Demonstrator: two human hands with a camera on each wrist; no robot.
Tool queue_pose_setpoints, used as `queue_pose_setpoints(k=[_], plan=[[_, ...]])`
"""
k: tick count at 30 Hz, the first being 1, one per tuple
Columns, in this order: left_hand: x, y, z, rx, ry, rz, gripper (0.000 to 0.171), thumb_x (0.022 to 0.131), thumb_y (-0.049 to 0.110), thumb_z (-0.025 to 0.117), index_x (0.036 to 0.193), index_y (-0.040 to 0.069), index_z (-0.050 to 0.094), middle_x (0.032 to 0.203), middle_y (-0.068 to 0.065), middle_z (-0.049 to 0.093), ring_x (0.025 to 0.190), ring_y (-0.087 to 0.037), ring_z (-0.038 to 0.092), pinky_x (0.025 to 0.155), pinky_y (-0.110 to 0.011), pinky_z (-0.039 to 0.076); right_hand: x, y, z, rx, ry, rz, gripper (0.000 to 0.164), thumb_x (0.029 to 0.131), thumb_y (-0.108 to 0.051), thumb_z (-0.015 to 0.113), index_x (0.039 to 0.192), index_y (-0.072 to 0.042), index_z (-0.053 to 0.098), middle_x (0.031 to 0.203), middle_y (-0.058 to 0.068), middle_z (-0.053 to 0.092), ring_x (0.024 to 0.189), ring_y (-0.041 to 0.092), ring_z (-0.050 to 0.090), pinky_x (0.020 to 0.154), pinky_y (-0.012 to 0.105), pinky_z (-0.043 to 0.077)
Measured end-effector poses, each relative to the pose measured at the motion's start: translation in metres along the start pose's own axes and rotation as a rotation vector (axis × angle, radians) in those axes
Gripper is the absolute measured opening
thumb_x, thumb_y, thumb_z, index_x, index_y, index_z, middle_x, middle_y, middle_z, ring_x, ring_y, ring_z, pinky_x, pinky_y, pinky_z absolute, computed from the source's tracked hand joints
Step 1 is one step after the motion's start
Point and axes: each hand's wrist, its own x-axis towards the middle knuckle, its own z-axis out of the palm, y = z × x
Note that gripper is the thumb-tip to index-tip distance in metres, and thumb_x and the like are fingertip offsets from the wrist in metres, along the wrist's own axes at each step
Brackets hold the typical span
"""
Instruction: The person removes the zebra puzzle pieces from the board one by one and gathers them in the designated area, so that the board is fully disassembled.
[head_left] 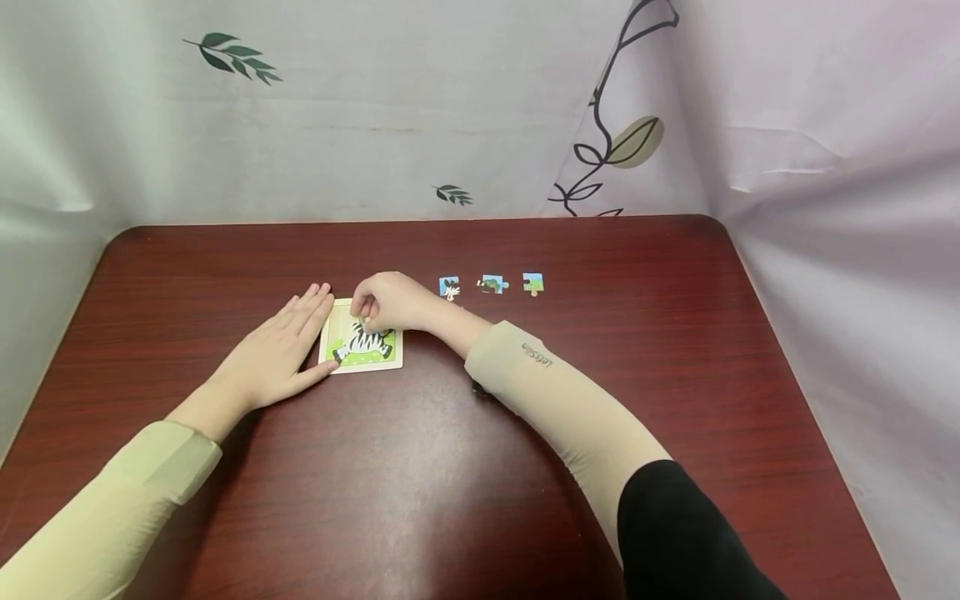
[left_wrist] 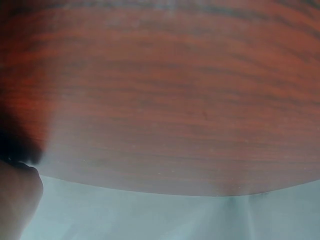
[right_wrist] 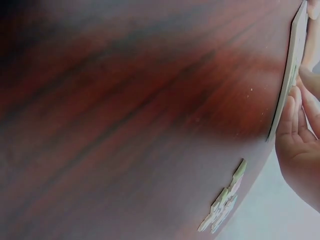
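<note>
The left hand (head_left: 279, 352) is laid flat, fingers straight, against the nine-o'clock edge of the framed zebra jigsaw puzzle (head_left: 365, 356), which is set at ten o'clock on the tabletop (head_left: 405, 500). The right hand (head_left: 395, 302) is held over the puzzle's one-o'clock side, fingers curled; whether anything is pinched cannot be told. Three loose jigsaw pieces (head_left: 492, 284) are laid in a row toward two to three o'clock from the puzzle.
</note>
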Motion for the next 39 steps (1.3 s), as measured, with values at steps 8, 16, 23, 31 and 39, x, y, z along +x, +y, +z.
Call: queue_pose_setpoints(k=[8, 16, 23, 31, 39], plan=[[-0.0003, 0.0008, -0.0011, 0.008, -0.005, -0.003, 0.095, 0.099, 0.044, 0.066, 0.165, -0.008, 0.022, 0.173, -0.028, 0.024, 0.164, -0.041, 0.023, 0.139, -0.034, 0.003, -0.0026, -0.0011, 0.0005, -0.070, -0.027, -0.036, 0.025, 0.091, -0.012, 0.084, 0.115, -0.008, 0.077, 0.108, 0.005, 0.072, 0.097, 0.011, 0.063, 0.088, 0.015, 0.050], [0.0003, 0.0016, -0.0016, 0.013, -0.008, -0.006, 0.095, 0.099, 0.043, 0.067, 0.165, -0.009, 0.023, 0.173, -0.029, 0.025, 0.163, -0.042, 0.023, 0.139, -0.036, 0.004, -0.0048, -0.0019, -0.0002, -0.171, -0.031, -0.089, 0.031, 0.091, -0.016, 0.085, 0.120, -0.010, 0.077, 0.119, 0.005, 0.069, 0.106, 0.013, 0.065, 0.094, 0.018, 0.050], [-0.0003, 0.0009, -0.0007, 0.016, -0.005, -0.009, 0.095, 0.098, 0.044, 0.067, 0.165, -0.008, 0.023, 0.173, -0.028, 0.025, 0.164, -0.041, 0.023, 0.138, -0.033, 0.001, -0.0039, -0.0002, -0.0003, -0.174, -0.049, -0.116, 0.032, 0.092, -0.015, 0.084, 0.122, -0.010, 0.077, 0.121, 0.005, 0.070, 0.108, 0.014, 0.065, 0.096, 0.019, 0.050], [-0.0017, 0.0021, -0.0015, 0.020, -0.015, -0.014, 0.095, 0.099, 0.043, 0.067, 0.165, -0.008, 0.022, 0.173, -0.028, 0.024, 0.163, -0.042, 0.024, 0.139, -0.035, 0.003, -0.0019, 0.0015, 0.0004, -0.177, -0.064, -0.152, 0.031, 0.093, -0.014, 0.081, 0.124, -0.011, 0.077, 0.123, 0.005, 0.068, 0.110, 0.014, 0.065, 0.097, 0.017, 0.048], [-0.0012, 0.0015, 0.0003, 0.021, -0.014, -0.013, 0.096, 0.099, 0.044, 0.067, 0.165, -0.008, 0.022, 0.173, -0.028, 0.024, 0.163, -0.042, 0.023, 0.139, -0.034, 0.002, -0.0033, 0.0003, -0.0009, -0.165, -0.070, -0.161, 0.030, 0.093, -0.011, 0.081, 0.122, -0.009, 0.075, 0.122, 0.006, 0.065, 0.112, 0.015, 0.063, 0.098, 0.017, 0.047]])
